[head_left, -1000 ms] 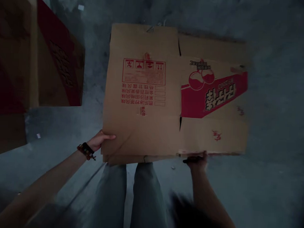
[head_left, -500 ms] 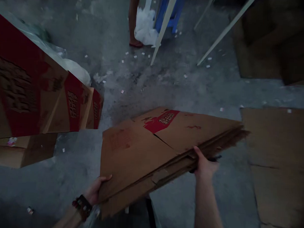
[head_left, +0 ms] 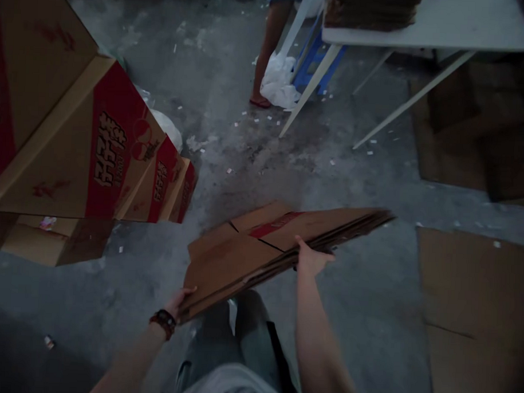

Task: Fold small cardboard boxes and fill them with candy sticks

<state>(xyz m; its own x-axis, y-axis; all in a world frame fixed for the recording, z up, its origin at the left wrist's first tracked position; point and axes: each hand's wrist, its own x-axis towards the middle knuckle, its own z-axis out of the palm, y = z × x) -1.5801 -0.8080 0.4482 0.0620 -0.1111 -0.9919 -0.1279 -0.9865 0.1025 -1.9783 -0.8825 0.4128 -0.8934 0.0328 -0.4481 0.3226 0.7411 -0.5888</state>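
Observation:
Between my hands is a stack of flattened cardboard boxes (head_left: 238, 264), brown with a red printed band, tilted in front of my legs. My left hand (head_left: 178, 302), with a dark bracelet at the wrist, grips the near left corner, thumb on top. My right hand (head_left: 310, 259) clasps the near long edge farther right, its thumb over the top sheet and its other fingers partly hidden. Something small and dark shows by the right palm, too unclear to name.
Printed cartons (head_left: 117, 145) stand stacked at the left. A white table (head_left: 465, 26) bears a brown stack (head_left: 371, 11); a person's leg (head_left: 271, 53) and a white plastic bag (head_left: 280, 82) are beside it. Flat cardboard (head_left: 477, 296) lies on the floor at right.
The flattened boxes, still in both hands, are seen closer to edge-on and nearer my body. My view has tilted up, bringing the tabletop and my legs into sight.

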